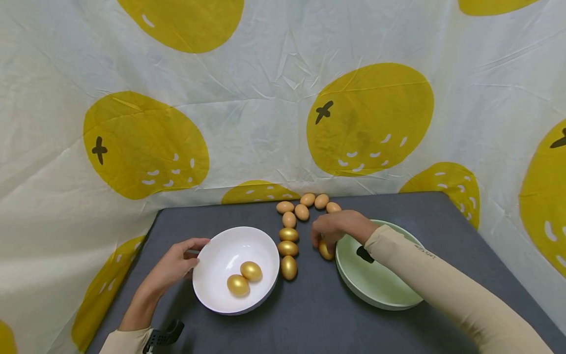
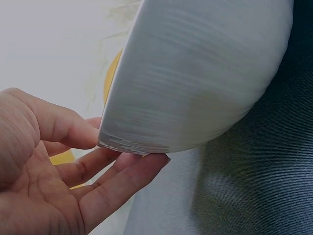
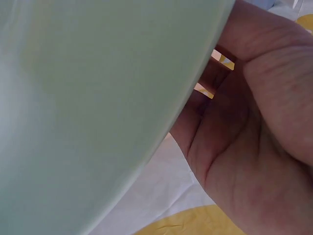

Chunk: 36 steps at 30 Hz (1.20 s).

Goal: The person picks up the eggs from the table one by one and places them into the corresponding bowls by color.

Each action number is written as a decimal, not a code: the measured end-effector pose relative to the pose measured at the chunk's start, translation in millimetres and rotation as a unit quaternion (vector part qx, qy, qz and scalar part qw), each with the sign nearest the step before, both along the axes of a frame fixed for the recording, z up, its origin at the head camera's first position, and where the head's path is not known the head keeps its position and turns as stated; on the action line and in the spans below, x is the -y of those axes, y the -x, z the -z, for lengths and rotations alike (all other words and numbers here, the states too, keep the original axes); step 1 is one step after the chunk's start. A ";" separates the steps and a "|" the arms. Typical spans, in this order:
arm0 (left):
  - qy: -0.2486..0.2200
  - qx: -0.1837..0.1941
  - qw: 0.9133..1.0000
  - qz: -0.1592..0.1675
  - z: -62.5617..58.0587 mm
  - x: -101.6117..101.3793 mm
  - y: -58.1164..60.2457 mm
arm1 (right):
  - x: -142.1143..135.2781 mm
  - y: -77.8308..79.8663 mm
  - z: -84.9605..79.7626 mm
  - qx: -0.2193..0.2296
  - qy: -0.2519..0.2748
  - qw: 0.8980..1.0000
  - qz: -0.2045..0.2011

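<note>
My left hand [image 1: 173, 265] holds the rim of a white bowl [image 1: 216, 255] at its left side. In the left wrist view, the thumb [image 2: 73, 128] meets the rim and the fingers lie against the outer wall. Two golden eggs [image 1: 244, 279] lie inside the bowl. Reaching across a pale green bowl [image 1: 384, 280], my right hand [image 1: 338, 227] has its fingers bent around a golden egg [image 1: 326, 250] beside that bowl's left rim. The right wrist view shows the palm [image 3: 244, 147], while the green bowl hides the fingertips and the egg.
Between the bowls, golden eggs [image 1: 289, 248] form a column on the dark table [image 1: 305, 314]. Several brown eggs [image 1: 302, 212] continue it in an arch towards the back edge. A white cloth with yellow fruit prints [image 1: 261, 137] hangs behind the table.
</note>
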<state>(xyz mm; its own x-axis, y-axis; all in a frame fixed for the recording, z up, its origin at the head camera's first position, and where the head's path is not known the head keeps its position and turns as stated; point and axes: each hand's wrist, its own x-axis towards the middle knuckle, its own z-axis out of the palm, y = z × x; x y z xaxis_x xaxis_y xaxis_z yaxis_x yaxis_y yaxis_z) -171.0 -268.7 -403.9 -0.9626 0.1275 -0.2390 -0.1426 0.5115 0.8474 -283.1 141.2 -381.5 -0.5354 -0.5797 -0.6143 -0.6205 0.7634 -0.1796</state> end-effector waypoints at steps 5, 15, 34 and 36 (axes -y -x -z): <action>0.000 0.001 1.000 0.000 0.3 0.4 0.4 | -0.9 1.4 -0.2 0.003 0.000 1.000 0.006; -0.001 -0.002 1.000 0.005 -1.0 0.8 0.9 | -4.9 4.1 -0.7 -0.007 -0.002 1.000 0.013; 0.000 -0.001 1.000 0.002 1.0 0.2 0.5 | -7.8 8.6 4.2 -0.006 0.005 1.000 0.004; -0.001 -0.001 1.000 0.002 0.7 0.2 0.5 | -9.0 8.6 3.7 -0.006 0.010 1.000 0.004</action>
